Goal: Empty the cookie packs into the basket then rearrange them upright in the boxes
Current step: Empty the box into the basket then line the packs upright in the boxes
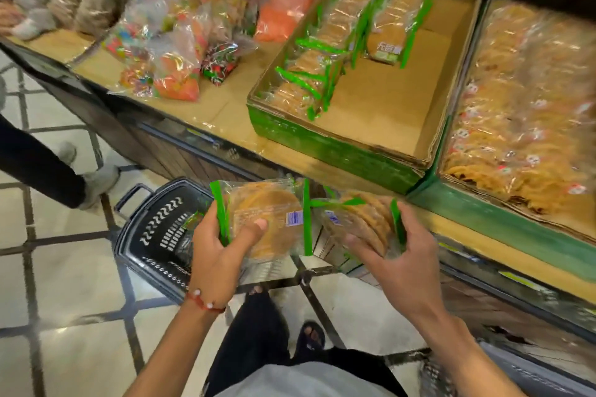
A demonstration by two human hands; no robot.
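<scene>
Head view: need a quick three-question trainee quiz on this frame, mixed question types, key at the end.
1. True or false: the left hand grips a cookie pack and the right hand grips a second pack.
2. Where is the black basket? A) on the shelf B) on the floor, below the hands C) inside the green box
3. Short answer: is the floor of the green box mostly covered by packs or mostly bare?
Key: 1 true; 2 B; 3 mostly bare.
</scene>
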